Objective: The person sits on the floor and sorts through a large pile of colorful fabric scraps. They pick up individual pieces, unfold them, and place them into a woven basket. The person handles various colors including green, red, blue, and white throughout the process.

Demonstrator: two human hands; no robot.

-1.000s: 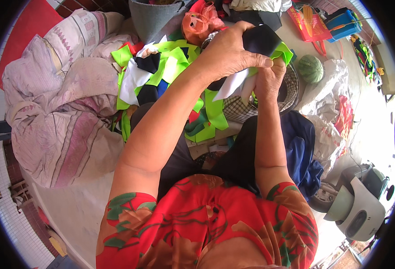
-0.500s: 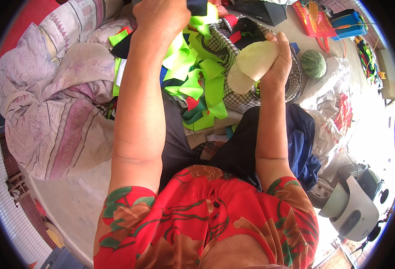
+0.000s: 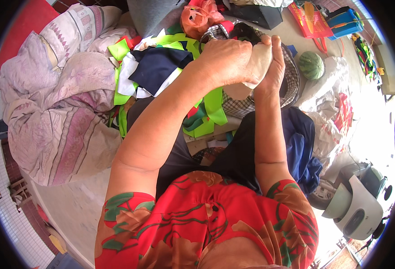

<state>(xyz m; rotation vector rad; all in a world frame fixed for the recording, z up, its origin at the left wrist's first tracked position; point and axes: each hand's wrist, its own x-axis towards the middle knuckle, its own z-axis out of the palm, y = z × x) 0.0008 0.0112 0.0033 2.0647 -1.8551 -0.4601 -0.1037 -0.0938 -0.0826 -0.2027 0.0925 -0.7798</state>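
Note:
In front of me my right hand [image 3: 276,69] is closed round a stack of cream, round-edged flat pieces [image 3: 261,62], thumb and fingers at its far edge. My left hand [image 3: 229,60] has its fingers curled against the left side of the same stack; its fingertips are hidden. Beneath both hands is a black-and-white checked cloth bag [image 3: 240,106] with its mouth open. Left of it, partly behind my left forearm, lies a pile of bright green fabric strips [image 3: 214,105], topped by a navy cloth piece [image 3: 159,65] and white scraps.
Crumpled pale patterned cloth [image 3: 67,116] fills the left side. Beyond the bag is a red plastic bag [image 3: 201,18]. To the right are a green striped melon [image 3: 312,65], white plastic sheeting [image 3: 329,98], a red paper bag [image 3: 308,20] and a blue basket [image 3: 344,22].
My left hand has come from the far side of the green pile, rightward and nearer, onto the cream pieces. The navy cloth now shows on the pile. My right hand has barely moved.

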